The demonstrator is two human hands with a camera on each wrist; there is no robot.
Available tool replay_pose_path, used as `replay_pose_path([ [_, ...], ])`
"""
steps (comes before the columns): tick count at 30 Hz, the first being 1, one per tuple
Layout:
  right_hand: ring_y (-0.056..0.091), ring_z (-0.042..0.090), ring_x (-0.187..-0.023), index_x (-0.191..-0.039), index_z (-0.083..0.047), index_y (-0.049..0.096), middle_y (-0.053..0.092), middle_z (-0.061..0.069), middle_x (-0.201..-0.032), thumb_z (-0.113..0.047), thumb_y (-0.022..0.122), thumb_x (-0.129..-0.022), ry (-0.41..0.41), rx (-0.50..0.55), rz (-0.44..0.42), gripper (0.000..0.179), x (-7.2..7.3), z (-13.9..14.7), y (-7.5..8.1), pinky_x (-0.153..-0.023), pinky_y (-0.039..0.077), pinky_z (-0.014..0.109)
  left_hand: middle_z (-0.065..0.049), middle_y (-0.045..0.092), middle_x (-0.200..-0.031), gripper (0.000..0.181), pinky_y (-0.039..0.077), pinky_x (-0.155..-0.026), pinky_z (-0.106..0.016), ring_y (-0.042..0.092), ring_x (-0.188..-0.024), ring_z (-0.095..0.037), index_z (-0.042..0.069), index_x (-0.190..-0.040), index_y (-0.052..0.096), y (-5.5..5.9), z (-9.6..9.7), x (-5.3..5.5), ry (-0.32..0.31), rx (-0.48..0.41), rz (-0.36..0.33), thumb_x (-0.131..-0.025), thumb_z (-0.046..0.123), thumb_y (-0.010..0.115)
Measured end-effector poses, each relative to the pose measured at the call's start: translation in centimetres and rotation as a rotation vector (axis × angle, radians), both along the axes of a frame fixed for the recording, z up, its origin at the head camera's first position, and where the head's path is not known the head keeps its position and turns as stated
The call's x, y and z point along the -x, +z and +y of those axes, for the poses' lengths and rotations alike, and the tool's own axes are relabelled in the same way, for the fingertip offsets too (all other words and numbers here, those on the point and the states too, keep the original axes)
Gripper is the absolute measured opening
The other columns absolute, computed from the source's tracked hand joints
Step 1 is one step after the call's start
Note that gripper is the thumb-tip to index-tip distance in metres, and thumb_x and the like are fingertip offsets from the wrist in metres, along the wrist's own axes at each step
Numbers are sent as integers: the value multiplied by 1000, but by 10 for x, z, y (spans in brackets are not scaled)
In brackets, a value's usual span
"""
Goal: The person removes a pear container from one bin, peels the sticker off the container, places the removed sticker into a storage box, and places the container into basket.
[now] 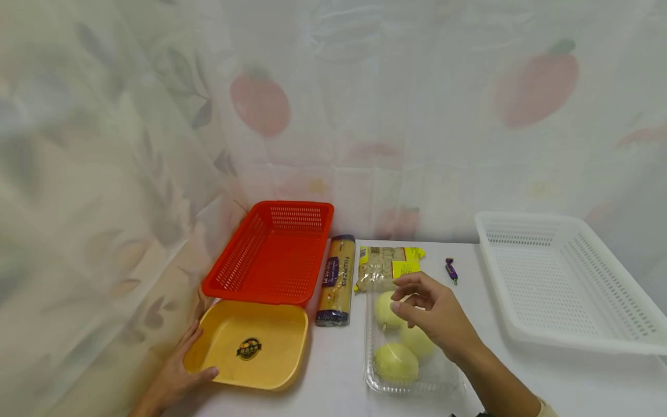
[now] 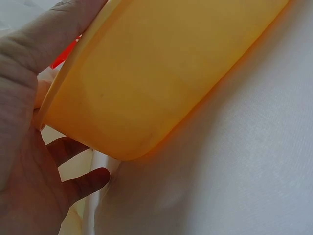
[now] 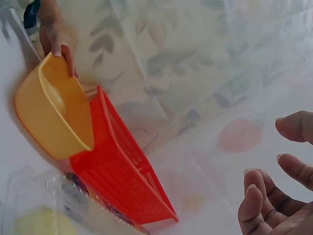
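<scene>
At the yellow plastic basin [image 1: 250, 324], my left hand [image 1: 177, 369] grips the left rim between thumb and fingers. In the left wrist view the thumb lies along the rim, while two fingers [image 2: 88, 185] spread beside the outer wall. My right hand [image 1: 435, 313] hovers over a clear plastic clamshell box [image 1: 371, 347], its fingers loosely bent and holding nothing. Inside the box lie several round pale green fruits [image 1: 396, 363], partly hidden by the hand and forearm. The right wrist view shows the curled fingers [image 3: 288, 169] apart from the thumb.
Behind the basin stands a red perforated basket [image 1: 281, 255]. A spaghetti pack [image 1: 337, 281], a yellow-labelled food packet [image 1: 388, 263] and a purple-wrapped candy [image 1: 451, 271] lie along the back. At right sits a white perforated basket [image 1: 542, 289]. Patterned curtains [image 1: 396, 116] border the table.
</scene>
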State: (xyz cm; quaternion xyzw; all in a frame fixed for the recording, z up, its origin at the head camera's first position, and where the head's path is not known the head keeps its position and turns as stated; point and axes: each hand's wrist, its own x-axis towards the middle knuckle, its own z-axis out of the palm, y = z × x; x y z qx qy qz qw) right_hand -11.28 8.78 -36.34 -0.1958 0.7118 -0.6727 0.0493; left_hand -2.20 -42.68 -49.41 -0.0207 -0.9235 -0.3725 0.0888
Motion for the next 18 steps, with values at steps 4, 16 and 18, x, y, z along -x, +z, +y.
replay_pose_path([
  [4,61,28,-76,-114,-3,58,60,20,-101,-7,72,-86,-46,-11,13,32,-1,13,-5,-59,51,32,-24,19,-154,87,9,-95,-7,10,-133,4,-7,-145,33,0,-1,0,1,10,-4,-76,19,79],
  [16,60,22,-87,-122,-3,54,57,21,-106,-9,69,-89,-223,-68,8,37,-3,46,-40,-66,53,32,-27,19,-152,88,10,-92,-2,9,-130,11,-9,-144,32,-3,-3,2,-17,14,28,-75,16,80],
  [18,59,22,-88,-123,-3,53,57,19,-106,-10,69,-89,-258,-93,7,38,-3,50,-45,-68,53,31,-26,19,-153,88,8,-93,-4,8,-131,10,-9,-145,32,-2,-2,2,-15,16,18,-76,17,80],
])
